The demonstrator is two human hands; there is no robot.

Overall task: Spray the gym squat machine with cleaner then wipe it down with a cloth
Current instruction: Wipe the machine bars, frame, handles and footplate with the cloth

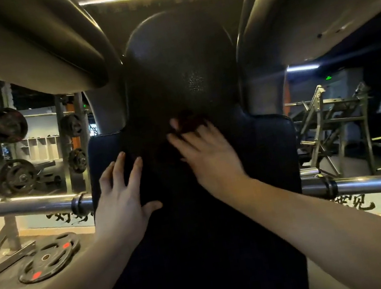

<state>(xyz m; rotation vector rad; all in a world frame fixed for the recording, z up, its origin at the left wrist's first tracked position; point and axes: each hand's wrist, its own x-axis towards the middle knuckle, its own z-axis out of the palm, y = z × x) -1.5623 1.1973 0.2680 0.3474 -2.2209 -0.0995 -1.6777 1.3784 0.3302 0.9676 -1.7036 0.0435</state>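
Under both palms stands the squat machine's black back pad point(201, 243), its shoulder pads point(17, 47) reaching over my hands. My left hand point(120, 196) lies flat and spread on it; left of that hand, weight plates point(49, 257) lie on the floor. Higher up, my right hand point(211, 156) presses a dark reddish cloth point(189, 120) to the pad with outstretched, blurred fingers.

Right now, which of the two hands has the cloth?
The right hand: its fingers press a dark reddish cloth against the black back pad. The left hand lies bare and flat on the pad.
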